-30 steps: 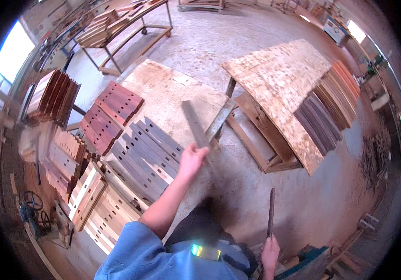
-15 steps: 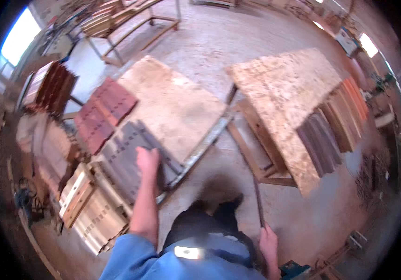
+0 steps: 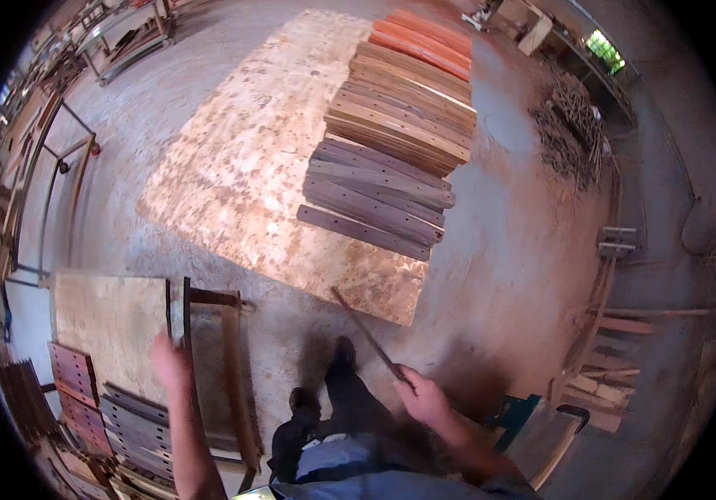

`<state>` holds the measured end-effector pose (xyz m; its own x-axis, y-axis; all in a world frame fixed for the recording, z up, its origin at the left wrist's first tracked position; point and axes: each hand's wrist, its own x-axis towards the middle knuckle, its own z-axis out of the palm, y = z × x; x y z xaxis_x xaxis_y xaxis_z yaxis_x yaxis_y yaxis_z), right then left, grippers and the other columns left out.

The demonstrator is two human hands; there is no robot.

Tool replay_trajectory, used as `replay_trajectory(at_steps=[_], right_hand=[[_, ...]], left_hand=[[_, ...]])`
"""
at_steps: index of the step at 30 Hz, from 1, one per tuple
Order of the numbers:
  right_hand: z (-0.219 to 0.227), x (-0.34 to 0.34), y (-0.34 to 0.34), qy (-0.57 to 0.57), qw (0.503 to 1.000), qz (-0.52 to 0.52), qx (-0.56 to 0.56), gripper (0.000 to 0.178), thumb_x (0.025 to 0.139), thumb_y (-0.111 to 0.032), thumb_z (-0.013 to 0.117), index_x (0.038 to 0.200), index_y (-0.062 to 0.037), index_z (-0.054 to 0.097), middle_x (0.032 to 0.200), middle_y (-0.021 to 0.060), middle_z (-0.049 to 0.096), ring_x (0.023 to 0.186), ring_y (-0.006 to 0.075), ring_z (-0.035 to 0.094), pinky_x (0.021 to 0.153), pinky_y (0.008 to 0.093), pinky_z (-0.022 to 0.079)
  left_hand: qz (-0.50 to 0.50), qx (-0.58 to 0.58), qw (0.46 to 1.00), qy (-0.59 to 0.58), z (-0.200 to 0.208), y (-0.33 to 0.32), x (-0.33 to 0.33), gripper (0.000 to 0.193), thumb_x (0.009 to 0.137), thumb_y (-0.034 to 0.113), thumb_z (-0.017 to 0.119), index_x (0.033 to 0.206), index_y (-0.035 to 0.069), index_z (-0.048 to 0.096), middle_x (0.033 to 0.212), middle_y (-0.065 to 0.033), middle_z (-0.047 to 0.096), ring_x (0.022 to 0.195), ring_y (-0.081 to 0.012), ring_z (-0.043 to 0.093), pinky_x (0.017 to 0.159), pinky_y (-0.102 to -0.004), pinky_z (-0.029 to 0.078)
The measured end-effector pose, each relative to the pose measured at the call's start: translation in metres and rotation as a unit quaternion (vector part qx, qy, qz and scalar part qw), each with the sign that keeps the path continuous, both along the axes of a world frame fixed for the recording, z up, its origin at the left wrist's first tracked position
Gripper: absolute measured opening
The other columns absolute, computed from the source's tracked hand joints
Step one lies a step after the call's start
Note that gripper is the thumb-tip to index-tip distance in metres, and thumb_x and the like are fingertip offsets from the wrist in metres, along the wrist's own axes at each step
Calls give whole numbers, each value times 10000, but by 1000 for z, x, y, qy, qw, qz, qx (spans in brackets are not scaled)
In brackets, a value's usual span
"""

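Observation:
My right hand (image 3: 421, 395) is closed round one end of a narrow dark wooden slat (image 3: 368, 334), which slants away to the left. The slat's far tip overlaps the near edge of a large speckled board (image 3: 233, 179). On that board several dark grey-purple slats with small holes (image 3: 375, 197) lie side by side, the nearest set slightly apart. Beyond them come brown slats (image 3: 412, 96) and orange ones (image 3: 425, 40). My left hand (image 3: 173, 363), blurred, is over the edge of a lower-left worktable with a pale top (image 3: 112, 321); its fingers are not clear.
Grey holed slats (image 3: 137, 429) and reddish holed slats (image 3: 75, 375) lie on the left worktable, with dark stacked wood (image 3: 26, 400) beside it. A metal-framed rack (image 3: 62, 154) stands further left. Scrap sticks (image 3: 570, 133) are heaped at the right. A green object (image 3: 515, 421) sits near my right forearm.
My view has swung to the right, bringing the speckled board to the centre. The right hand has raised the slat toward that board. My left hand has come away from the grey slats.

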<state>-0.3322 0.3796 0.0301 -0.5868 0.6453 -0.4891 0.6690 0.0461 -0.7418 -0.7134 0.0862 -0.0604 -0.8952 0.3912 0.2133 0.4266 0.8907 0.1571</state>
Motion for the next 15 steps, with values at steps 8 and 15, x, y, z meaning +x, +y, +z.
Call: replay_trajectory(at_steps=[8,15], right_hand=[[-32,63,57,60,978,-191,55,250,936,-73,514,1153,1,616,656,-40,501,571,40,460,520,220,400],[-56,116,48,14,953,-301,-37,288,926,-150,578,1183,-26,614,747,62,603,679,115,568,638,302,480]], left_hand=[[-464,-12,882,-81,4,358,44,511,826,151,639,1303,22,509,1328,-160,518,1233,-338,475,1031,-412,408],[-465,-159,870,-38,-26,407,48,320,839,204,591,1121,54,591,1118,-111,555,1080,-280,530,945,-427,442]])
